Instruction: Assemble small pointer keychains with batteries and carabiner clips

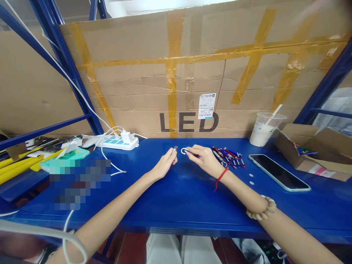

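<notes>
My left hand point(165, 164) rests on the blue table point(176, 205) and pinches a small dark metal part point(175, 148) between its fingertips. My right hand point(202, 158), with a red string on the wrist, holds a small red keychain item with a white hook-shaped ring point(183, 150) at its tip. The two pieces are a few centimetres apart, not touching. A pile of several red and blue keychain items point(228, 156) lies just right of my right hand.
A phone point(279, 172) lies face up at the right, near an open cardboard box point(316, 152) and a plastic cup with a straw point(264, 130). A white power strip point(121, 141) with cables sits at the back left. A taped cardboard wall point(192, 73) stands behind.
</notes>
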### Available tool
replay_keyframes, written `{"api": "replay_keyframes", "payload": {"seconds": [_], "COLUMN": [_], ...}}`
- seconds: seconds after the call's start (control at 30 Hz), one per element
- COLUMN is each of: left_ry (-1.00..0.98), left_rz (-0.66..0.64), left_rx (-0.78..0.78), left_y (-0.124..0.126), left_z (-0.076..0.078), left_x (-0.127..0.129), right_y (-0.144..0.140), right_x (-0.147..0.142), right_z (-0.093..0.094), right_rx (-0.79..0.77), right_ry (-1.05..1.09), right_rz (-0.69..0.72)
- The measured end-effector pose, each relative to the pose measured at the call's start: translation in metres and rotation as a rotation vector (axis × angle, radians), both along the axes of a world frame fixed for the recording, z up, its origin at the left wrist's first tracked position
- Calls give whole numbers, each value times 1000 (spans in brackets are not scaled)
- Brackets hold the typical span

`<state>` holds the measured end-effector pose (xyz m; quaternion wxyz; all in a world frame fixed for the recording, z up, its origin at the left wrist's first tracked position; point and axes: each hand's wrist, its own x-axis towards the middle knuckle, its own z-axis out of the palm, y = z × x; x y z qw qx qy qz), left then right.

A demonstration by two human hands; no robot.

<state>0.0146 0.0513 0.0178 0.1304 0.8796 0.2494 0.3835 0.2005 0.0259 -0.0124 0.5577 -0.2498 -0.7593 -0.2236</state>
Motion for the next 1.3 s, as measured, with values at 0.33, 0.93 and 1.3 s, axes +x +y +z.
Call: {"api": "replay_keyframes", "payload": {"seconds": [0.33, 0.93, 1.3], "left_ry": [128, 383, 439], "left_rz": [31, 312, 867], "left_rx": [125, 406, 561], "left_y": [-12, 21, 19], "left_z": [-1, 2, 14], "left_x": [1, -9, -25], "right_y": [0, 15, 10], "right_x": [-13, 10, 24], "right_z": [-4, -2, 8], "right_rx": [74, -610, -386], "right_ry": [130, -101, 63], "right_rz": [-18, 75, -354]}}
